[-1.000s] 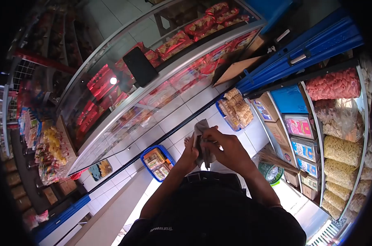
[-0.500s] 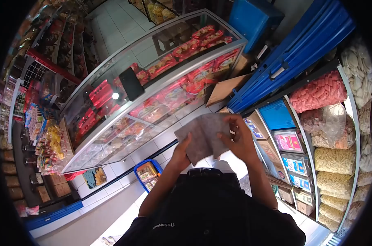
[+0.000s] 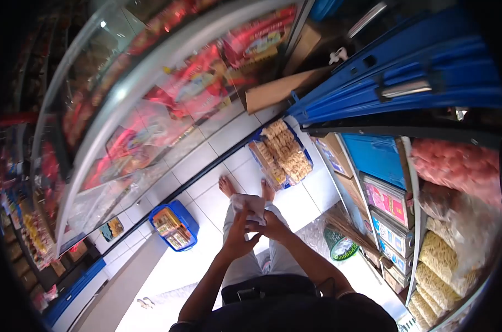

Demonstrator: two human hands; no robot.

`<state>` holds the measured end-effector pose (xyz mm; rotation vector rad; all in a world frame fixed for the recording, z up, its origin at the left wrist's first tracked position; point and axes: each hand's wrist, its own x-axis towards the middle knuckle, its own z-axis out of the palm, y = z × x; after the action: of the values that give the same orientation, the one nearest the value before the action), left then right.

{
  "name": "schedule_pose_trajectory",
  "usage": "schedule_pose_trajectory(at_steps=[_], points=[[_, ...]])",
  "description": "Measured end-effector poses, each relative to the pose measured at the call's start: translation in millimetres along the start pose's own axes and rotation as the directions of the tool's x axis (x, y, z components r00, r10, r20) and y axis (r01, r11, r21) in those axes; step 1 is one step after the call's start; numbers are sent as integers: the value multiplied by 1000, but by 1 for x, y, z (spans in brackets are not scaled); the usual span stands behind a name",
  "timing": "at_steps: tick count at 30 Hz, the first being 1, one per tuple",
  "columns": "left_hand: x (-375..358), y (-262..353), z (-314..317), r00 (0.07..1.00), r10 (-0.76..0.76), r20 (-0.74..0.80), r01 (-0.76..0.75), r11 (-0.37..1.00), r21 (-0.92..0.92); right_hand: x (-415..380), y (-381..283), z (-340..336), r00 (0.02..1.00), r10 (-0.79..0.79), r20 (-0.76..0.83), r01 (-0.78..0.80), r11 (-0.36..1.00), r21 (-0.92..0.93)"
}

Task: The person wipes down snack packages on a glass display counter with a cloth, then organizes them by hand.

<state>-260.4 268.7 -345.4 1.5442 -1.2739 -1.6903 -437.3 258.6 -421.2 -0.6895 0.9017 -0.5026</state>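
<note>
A small greyish wallet-like item [image 3: 254, 205] is held low in front of my legs, above the tiled floor. My left hand [image 3: 239, 235] is at its lower left, with fingers over the near face. On the right side, my right hand [image 3: 271, 226] grips the lower edge. The two hands are close together, and their fingertips overlap near the item. Its surface is blurred, so details cannot be made out.
A glass display case [image 3: 118, 105] with red packets runs along the upper left. Blue crates [image 3: 191, 224] [image 3: 301, 146] stand on the floor. A green basket [image 3: 345, 250], shelves of bagged snacks [image 3: 444, 254] and a blue folding door [image 3: 428, 77] are on the right.
The view has tilted down and moved closer to the case. Both hands have come together and lowered, and the item, earlier spread open between them, now looks smaller. Feet and a snack crate have come into view.
</note>
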Motion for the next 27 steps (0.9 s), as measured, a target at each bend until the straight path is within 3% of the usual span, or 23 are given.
schedule_pose_trajectory(at_steps=[2, 3, 4, 6, 7, 9, 10, 13, 15, 18, 20, 21, 24, 25, 27], points=[[12, -46, 19, 999, -12, 36, 14, 999, -53, 12, 33, -23, 953, 156, -259, -121, 982, 148], [18, -61, 26, 998, -58, 35, 60, 996, -65, 14, 70, -53, 938, 238, -253, -221, 971, 94], [23, -75, 33, 994, -102, 31, 104, 992, -75, 24, 108, -65, 881, 203, -428, -141, 975, 174], [39, -109, 50, 982, -138, -130, 132, 990, -51, 21, 111, -104, 791, 311, -527, -292, 949, 122], [54, -130, 54, 986, -100, -136, 97, 995, -26, 21, 130, -125, 765, 209, -609, -242, 970, 29], [92, -168, 65, 988, -65, -142, 71, 997, 38, 12, 128, -157, 628, 336, -702, -362, 925, 118], [119, -185, 75, 988, -20, -151, 31, 997, 72, 9, 146, -173, 587, 256, -768, -249, 960, 130], [209, -216, 106, 964, 222, -150, -154, 917, 368, -10, 160, -209, 565, 247, -787, -169, 969, 183], [271, -243, 126, 976, 209, -53, -161, 869, 469, -15, 167, -218, 536, 224, -814, -15, 966, 257], [342, -266, 160, 965, 214, -149, -84, 795, 601, -39, 180, -225, 545, 273, -793, 94, 920, 381], [370, -270, 173, 981, -178, -73, 190, 836, 515, -56, 195, -223, 555, 253, -792, 110, 922, 371], [375, -254, 168, 962, -268, -51, 257, 826, 502, -65, 199, -223, 546, 284, -788, 91, 915, 393], [384, -272, 164, 965, -256, 64, 203, 874, 441, -79, 205, -210, 523, 375, -765, 55, 881, 470], [377, -278, 164, 994, -109, 32, 85, 902, 424, -81, 205, -207, 508, 400, -763, 47, 871, 488], [376, -290, 170, 986, -141, 92, 71, 841, 536, -78, 206, -202, 481, 427, -766, 49, 859, 510]])
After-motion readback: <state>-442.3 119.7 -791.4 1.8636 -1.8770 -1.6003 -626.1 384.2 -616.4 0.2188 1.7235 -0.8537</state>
